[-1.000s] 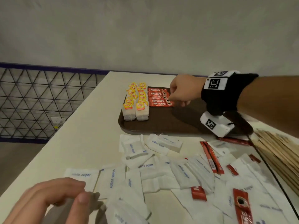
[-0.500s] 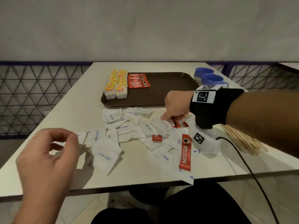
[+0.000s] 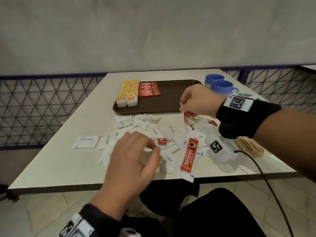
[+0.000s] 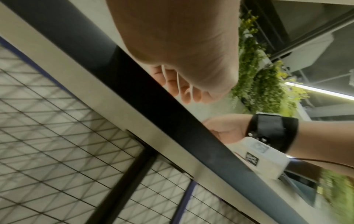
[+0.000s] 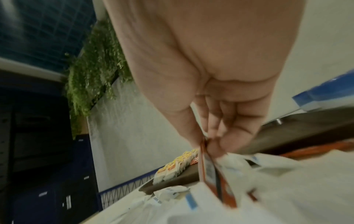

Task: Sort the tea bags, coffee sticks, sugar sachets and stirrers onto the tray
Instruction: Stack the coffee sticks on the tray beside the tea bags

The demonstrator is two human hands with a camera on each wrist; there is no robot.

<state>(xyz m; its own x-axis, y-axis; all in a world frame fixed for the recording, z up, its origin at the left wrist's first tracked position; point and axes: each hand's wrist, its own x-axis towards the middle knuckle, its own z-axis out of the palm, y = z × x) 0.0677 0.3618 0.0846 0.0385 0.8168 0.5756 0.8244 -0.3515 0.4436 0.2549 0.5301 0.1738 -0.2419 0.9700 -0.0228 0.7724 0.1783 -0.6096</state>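
Observation:
A brown tray holds rows of yellow-tagged tea bags and a stack of red coffee sticks at its far left. My right hand pinches a red coffee stick by its top end, lifted over the sugar pile near the tray's front edge; the right wrist view shows the coffee stick hanging from my fingertips. White sugar sachets lie scattered with another red coffee stick. My left hand hovers over the sachets with loosely curled fingers, holding nothing. Wooden stirrers lie at the right.
Two blue mugs stand right of the tray. A black cable runs off the table's front right. A wire mesh fence runs behind the table, and the table's front edge is close to my body.
My right hand left the tray, came back to the pile and lifted a red coffee stick. My left hand moved right, over the sugar sachets. The camera pulled back.

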